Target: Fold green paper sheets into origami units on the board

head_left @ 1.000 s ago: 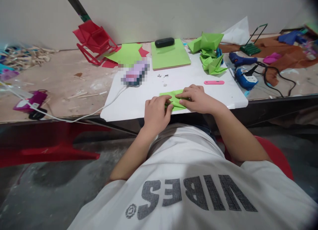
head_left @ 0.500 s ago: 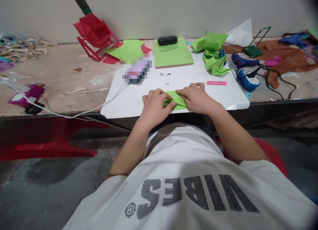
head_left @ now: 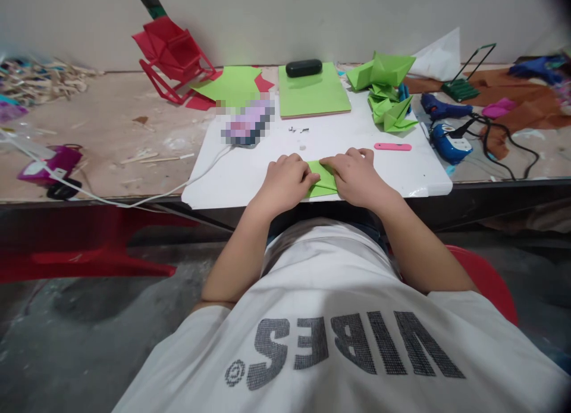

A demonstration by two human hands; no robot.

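Observation:
A folded green paper piece (head_left: 324, 181) lies on a white board (head_left: 250, 175) near its front edge. My left hand (head_left: 285, 184) presses on the paper's left part with curled fingers. My right hand (head_left: 354, 176) covers the right part, fingers bent down on the fold. Both hands meet over the paper, and only a small green wedge shows between them.
A pink strip (head_left: 392, 146) lies right of my hands. Farther back are a green paper pad (head_left: 313, 96) with a black case (head_left: 304, 68), folded green shapes (head_left: 386, 88), blue glue guns (head_left: 448, 142) with cables, a red paper chair (head_left: 172, 55) and a white cable (head_left: 134, 205).
My hands have drawn closer together over the green paper, covering more of it. The paper looks narrower than a second ago.

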